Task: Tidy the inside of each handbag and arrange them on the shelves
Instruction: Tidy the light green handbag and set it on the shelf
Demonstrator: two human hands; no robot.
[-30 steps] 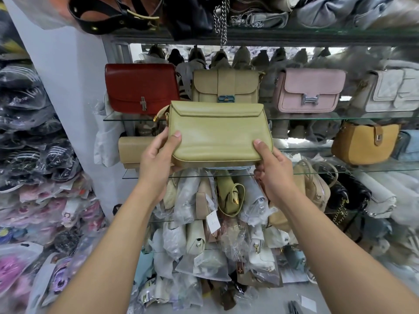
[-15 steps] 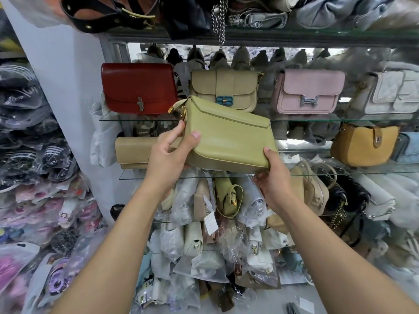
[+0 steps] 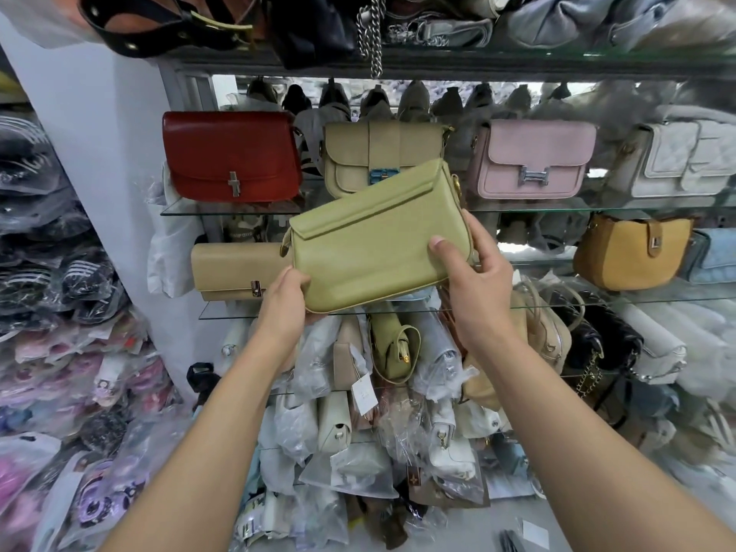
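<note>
The olive-green handbag was held in the air in front of the glass shelves, and it was tilted, with its right end higher than its left end. Its flap was closed and the plain side faced the camera. The left hand gripped the lower left corner of this bag, with the fingers going under it. The right hand was clamped on the right end, with the thumb pressed on the front. The two hands were apart, one at each end of the bag. Just behind the bag, up, stood a tan handbag with a blue clasp, partly covered by it. To the left of the green bag, higher, a dark red handbag stood on the upper glass shelf. Lower on the left, a beige clutch stood just beside the left hand. To the right of the green bag, higher, was a pink handbag, and further right, lower, a mustard handbag. Below the green bag, many bags in clear plastic wrapping were piled together.
</note>
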